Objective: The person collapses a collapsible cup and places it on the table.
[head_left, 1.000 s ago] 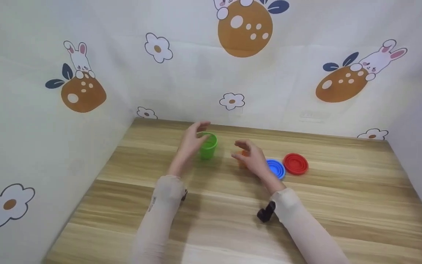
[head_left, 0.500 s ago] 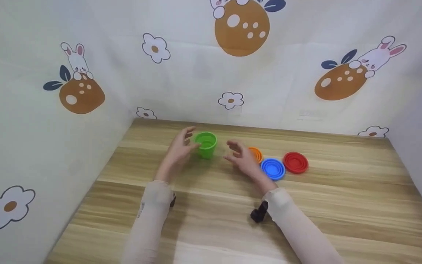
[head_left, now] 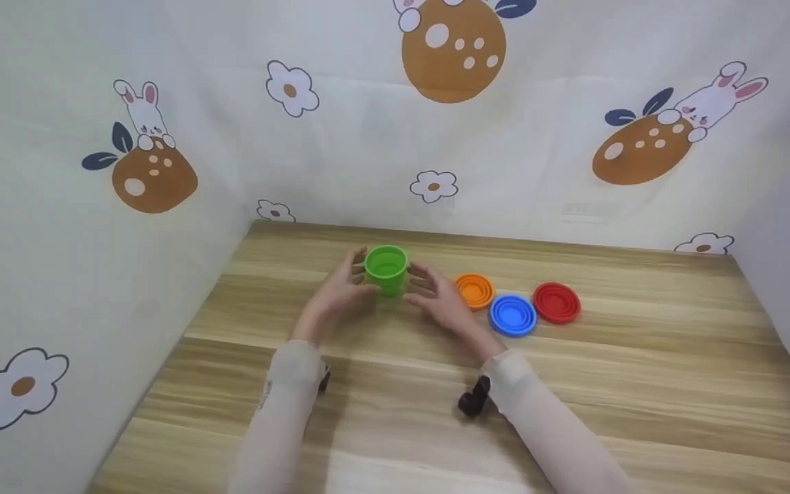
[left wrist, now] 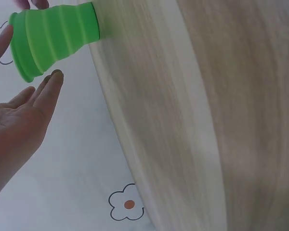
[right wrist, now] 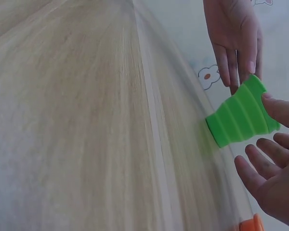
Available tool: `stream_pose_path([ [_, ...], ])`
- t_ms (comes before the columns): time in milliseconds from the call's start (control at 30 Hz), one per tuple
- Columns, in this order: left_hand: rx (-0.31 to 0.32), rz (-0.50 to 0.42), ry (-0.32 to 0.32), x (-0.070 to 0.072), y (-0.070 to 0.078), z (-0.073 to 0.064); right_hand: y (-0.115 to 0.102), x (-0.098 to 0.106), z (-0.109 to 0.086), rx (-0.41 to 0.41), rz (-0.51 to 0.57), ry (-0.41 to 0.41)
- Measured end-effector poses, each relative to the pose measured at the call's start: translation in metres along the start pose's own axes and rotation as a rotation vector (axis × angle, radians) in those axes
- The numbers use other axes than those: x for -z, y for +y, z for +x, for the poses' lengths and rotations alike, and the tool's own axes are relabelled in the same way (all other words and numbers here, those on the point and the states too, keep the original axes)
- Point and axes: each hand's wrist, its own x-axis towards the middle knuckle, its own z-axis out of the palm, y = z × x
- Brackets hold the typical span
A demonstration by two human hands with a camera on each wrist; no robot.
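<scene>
A green collapsible cup (head_left: 387, 272), drawn out to its full height with ridged walls, stands upright on the wooden table (head_left: 395, 425). On its left side is my left hand (head_left: 342, 291), fingers spread and thumb close to the rim. My right hand (head_left: 439, 298) faces it from the other side, with fingers apart and gently bent. Seen in the left wrist view, the left fingers (left wrist: 49, 94) lie just under the cup (left wrist: 55, 38) with a gap at the fingertips. In the right wrist view the right thumb reaches the cup's (right wrist: 243, 113) rim, while the other fingers stay off the wall.
Three flattened collapsible cups lie right of my right hand: an orange one (head_left: 474, 291), a blue one (head_left: 512, 315) and a red one (head_left: 557, 302). Patterned cloth walls (head_left: 354, 137) enclose the table at the back and both sides.
My left hand has drawn back leftward from over the green cup, then settled beside it. The right hand has moved left from the orange cup to the green cup. The cups stay in place.
</scene>
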Motion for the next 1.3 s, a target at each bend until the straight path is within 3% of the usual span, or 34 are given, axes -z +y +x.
stream_pose_path([
  [233, -0.010, -0.004, 0.037, -0.008, 0.002, 0.000, -0.003, -0.003, -0.002, 0.034, 0.034, 0.002],
  [467, -0.071, -0.013, 0.009, -0.012, 0.008, -0.002, -0.010, 0.005, -0.009, 0.044, -0.018, 0.067],
  [667, -0.132, -0.018, -0.013, -0.019, 0.019, -0.002, -0.020, 0.016, -0.014, 0.111, -0.074, 0.101],
  [833, -0.156, -0.007, -0.073, -0.028, 0.029, -0.005, -0.029, 0.028, -0.020, 0.172, -0.167, 0.099],
  [1067, -0.141, -0.037, -0.161, -0.042, 0.034, -0.007, -0.039, 0.047, -0.031, 0.270, -0.266, 0.073],
  [1233, -0.160, -0.065, -0.230, -0.052, 0.037, -0.009, -0.046, 0.059, -0.044, 0.246, -0.325, 0.043],
  [1300, -0.205, -0.003, -0.238, -0.056, 0.040, -0.011, -0.048, 0.064, -0.049, 0.224, -0.327, 0.035],
])
